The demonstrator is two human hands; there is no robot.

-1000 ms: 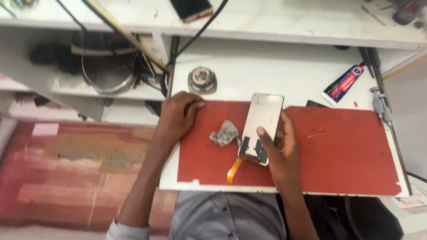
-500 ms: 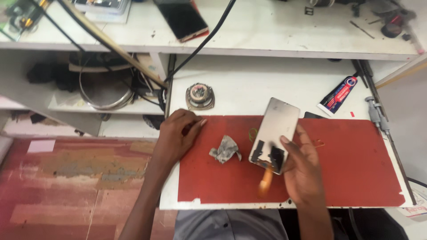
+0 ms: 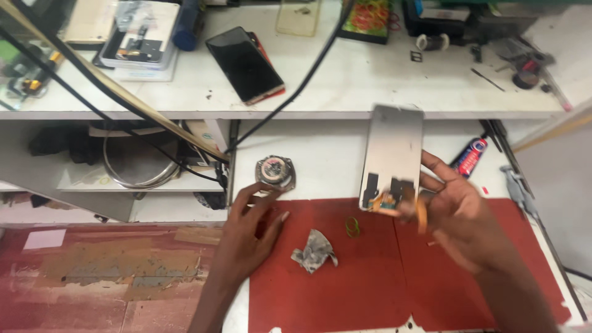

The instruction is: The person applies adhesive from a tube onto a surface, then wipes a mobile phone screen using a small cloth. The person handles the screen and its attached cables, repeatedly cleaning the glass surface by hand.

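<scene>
A: Nearest first. Left hand [image 3: 250, 237]?

B: Flat on the left edge of the red mat [image 3: 345, 296], palm down, fingers spread and slack. Nothing held.

A: Around it?

B: Crumpled grey rag [image 3: 314, 251] just to its right on the mat. Small yellow-green rubber band [image 3: 352, 227] a little beyond the rag. Neither touched.

A: Right hand [image 3: 459, 225]?

B: Blurred. Fingers closed on the lower end of the display panel [image 3: 394, 151], silvery back toward the camera, held upright and clear of the mat. Orange flex cable [image 3: 422, 213] hanging at that lower end, close to the fingers.

A: Step in hand, as judged?

B: Inspection of the panel's back and connector end, one-handed. No fitting or cleaning under way; rag idle.

A: Requirement for the next move?

B: Probably a grip kept to the panel's edges, no pull or kink on the flex, and a steadier hold before any close look. Free left hand available for support.

A: Farther back?

B: Round speaker part [image 3: 275, 172] on the white bench past the left fingertips, apart from them. Red-and-blue glue tube [image 3: 470, 154] beyond the right hand. Black phone [image 3: 245, 63] face up on the upper shelf, well apart.
</scene>
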